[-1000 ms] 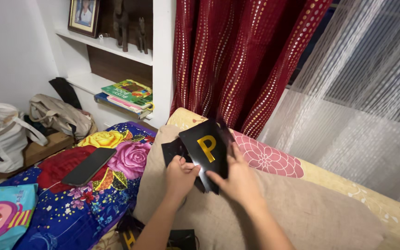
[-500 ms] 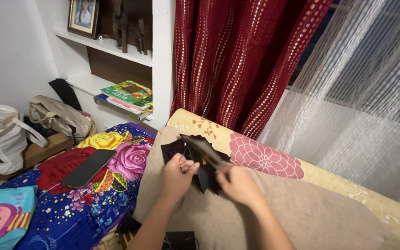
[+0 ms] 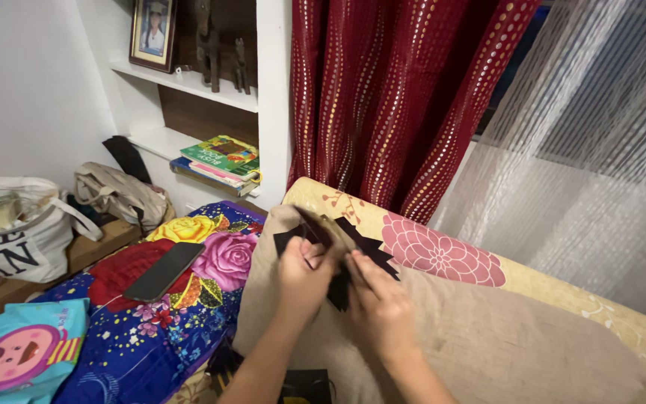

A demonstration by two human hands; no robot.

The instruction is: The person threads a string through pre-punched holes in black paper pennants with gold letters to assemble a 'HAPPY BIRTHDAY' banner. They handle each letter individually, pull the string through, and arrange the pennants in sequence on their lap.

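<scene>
My left hand (image 3: 302, 278) and my right hand (image 3: 377, 303) both grip a stack of black swallow-tailed banner cards (image 3: 371, 251), held over a beige cushion (image 3: 487, 337). The cards are fanned and tilted nearly flat, so their faces are hidden. My left thumb presses on the stack's upper left corner, while my right fingers pinch its lower right side. Only the notched black ends stick out beyond my fingers.
A floral blue bedspread (image 3: 151, 329) lies at left with a dark phone (image 3: 164, 271) on it. A cartoon-printed pouch (image 3: 20, 352), canvas tote (image 3: 16, 239) and beige bag (image 3: 121, 196) sit further left. Books (image 3: 222, 158) rest on white shelves. Red curtain (image 3: 383, 105) and sheer curtain (image 3: 585, 150) hang behind.
The card with the gold letter, upright a second ago, has been folded down onto the stack. Both hands have closed together over the cards. My view shifted slightly left.
</scene>
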